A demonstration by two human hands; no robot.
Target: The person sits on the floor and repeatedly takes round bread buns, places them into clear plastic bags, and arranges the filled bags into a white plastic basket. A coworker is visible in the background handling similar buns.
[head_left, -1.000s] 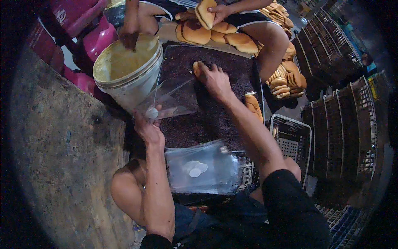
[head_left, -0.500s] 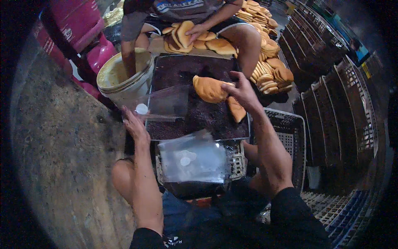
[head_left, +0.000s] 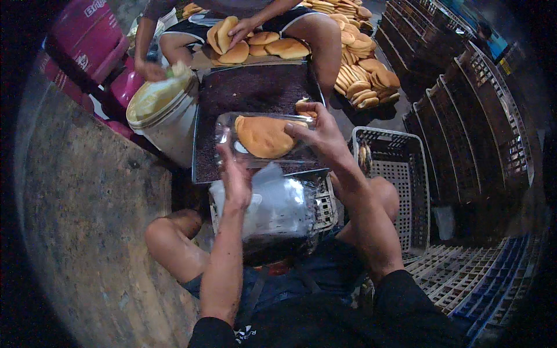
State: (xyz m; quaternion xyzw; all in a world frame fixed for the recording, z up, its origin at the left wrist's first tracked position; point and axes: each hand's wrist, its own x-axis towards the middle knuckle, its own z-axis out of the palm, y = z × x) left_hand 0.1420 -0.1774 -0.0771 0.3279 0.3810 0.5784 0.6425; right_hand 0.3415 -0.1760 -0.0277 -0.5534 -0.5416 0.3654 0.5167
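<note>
A golden folded bread (head_left: pixel 264 138) lies within a clear plastic bag (head_left: pixel 225 123) held over a shallow tray (head_left: pixel 196 151) covered with a dark, crumbly layer. My right hand (head_left: pixel 318 134) pinches the bread's right end, thumb on top, at the bag's mouth. At the bag's lower left side, my left hand (head_left: pixel 235 181) grips the film. Another piece of bread (head_left: pixel 304 108) shows just beyond my right hand, partly hidden. Below the tray a stack of clear plastic bags (head_left: pixel 275 211) rests on an upturned-looking plastic crate (head_left: pixel 326 206).
Across the tray a co-worker holds flat breads (head_left: pixel 221 36) in one hand; the other is at a bucket (head_left: pixel 174 122) of pale yellow cream. Heaped breads (head_left: pixel 365 75) lie far right. A perforated crate (head_left: pixel 420 191) stands at my right, near stacked crates (head_left: pixel 464 127). Pink cylinders (head_left: pixel 87 40) stand left.
My right hand has brought the folded bread leftward into the clear bag, which my left hand has moved right. The co-worker's hand has risen from inside the bucket to its rim.
</note>
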